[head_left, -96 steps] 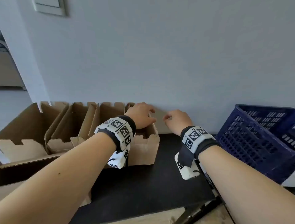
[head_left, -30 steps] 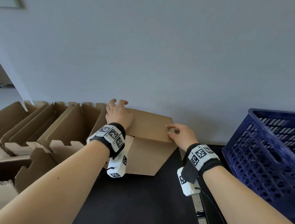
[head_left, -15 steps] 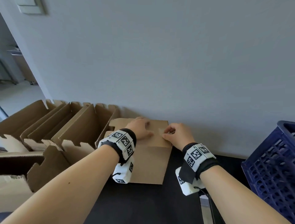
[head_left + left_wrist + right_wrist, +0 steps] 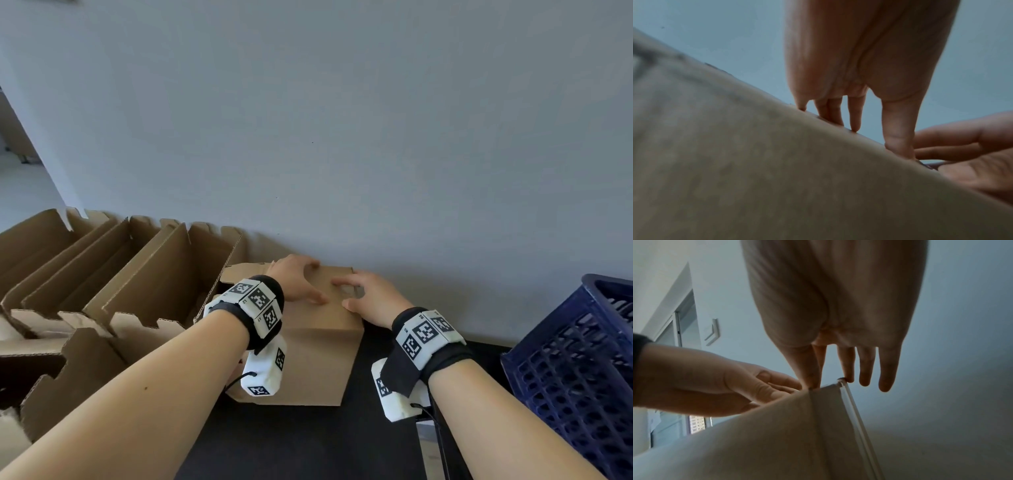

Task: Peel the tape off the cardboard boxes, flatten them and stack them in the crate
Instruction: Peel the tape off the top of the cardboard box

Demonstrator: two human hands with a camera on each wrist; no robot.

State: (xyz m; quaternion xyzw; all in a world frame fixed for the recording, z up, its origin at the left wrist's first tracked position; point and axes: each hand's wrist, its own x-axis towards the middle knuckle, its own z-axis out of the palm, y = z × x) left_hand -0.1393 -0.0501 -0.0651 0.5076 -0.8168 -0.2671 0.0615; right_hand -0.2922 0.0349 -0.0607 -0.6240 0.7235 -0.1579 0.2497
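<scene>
A closed brown cardboard box [image 4: 318,359] lies on the black table [image 4: 308,445] against the wall. My left hand [image 4: 291,279] rests on its top face, fingers spread and tips pressing near the far edge; the left wrist view shows those fingers [image 4: 855,116] touching the box [image 4: 777,170]. My right hand [image 4: 373,298] is at the top right corner, thumb and index finger touching the cardboard on either side of a small patch of tape [image 4: 352,291]. In the right wrist view its fingers [image 4: 865,366] reach the box's corner [image 4: 756,434]; the outer two hang free.
Several open cardboard boxes [image 4: 154,274] stand in a row to the left along the wall. A dark blue plastic crate [image 4: 575,359] sits at the right. The grey wall is just behind the box.
Earlier both hands tipped the rightmost box over onto the table. Over the last half second my right hand uncurled at the tape, and the left hand's fingers arched up on the top face.
</scene>
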